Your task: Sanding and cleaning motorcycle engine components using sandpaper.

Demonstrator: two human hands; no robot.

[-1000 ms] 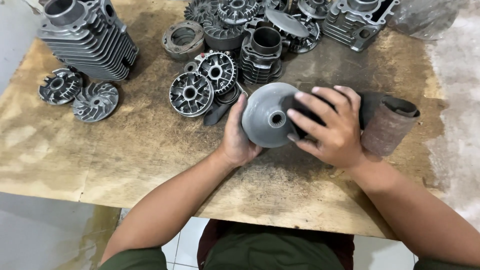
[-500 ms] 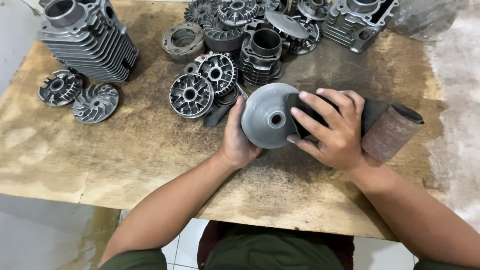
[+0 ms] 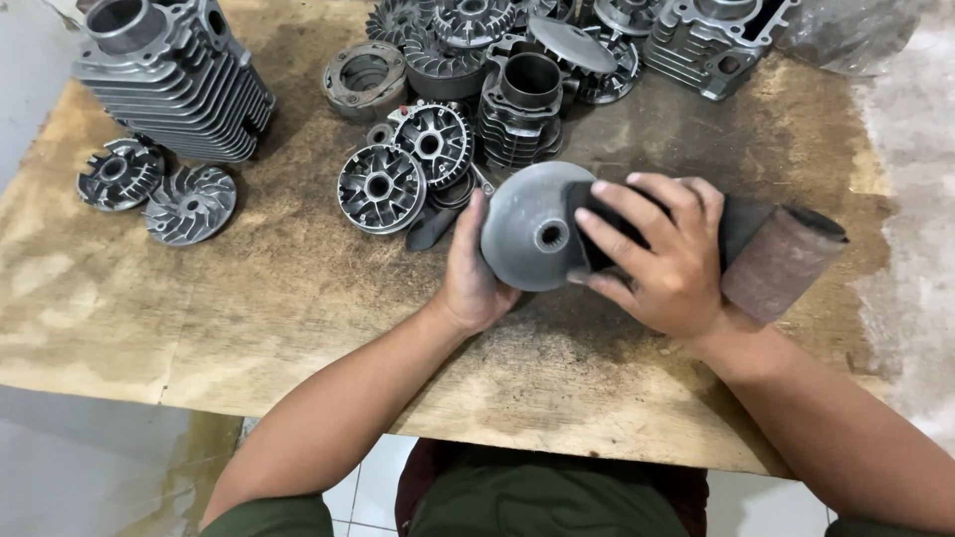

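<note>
Where the wooden board (image 3: pixel 249 328) serves as a bench top, its surface is seen to be worn, stained dark with oil toward the middle and pale and scuffed at the left; grey floor (image 3: pixel 70 457) is glimpsed below its near edge, and white tiles (image 3: pixel 373 487) between the forearms.

Item held: a round grey metal disc (image 3: pixel 527 234) with a splined centre hole, kept tilted above the middle of the board. It is gripped at its left rim by the left hand (image 3: pixel 473 278), thumb laid along the edge. A dark strip of abrasive cloth (image 3: pixel 741 224) is pressed against the disc's right face by the right hand (image 3: pixel 662 254), fingers spread flat over it; the strip runs off to a brown roll (image 3: pixel 781 264) just beside the wrist.

Other items, by place:
- finned cylinder block (image 3: pixel 174 85), far left corner
- two small finned wheels (image 3: pixel 154 189), in front of it
- two ribbed round pulley faces (image 3: pixel 403 164), left of the disc
- ring-shaped part (image 3: pixel 363 75) and small dark finned cylinder (image 3: pixel 522 104), behind these
- cast engine housing (image 3: pixel 711 40), far edge
- crumpled clear plastic bag (image 3: pixel 856 35), far right corner; no label can be made out
</note>
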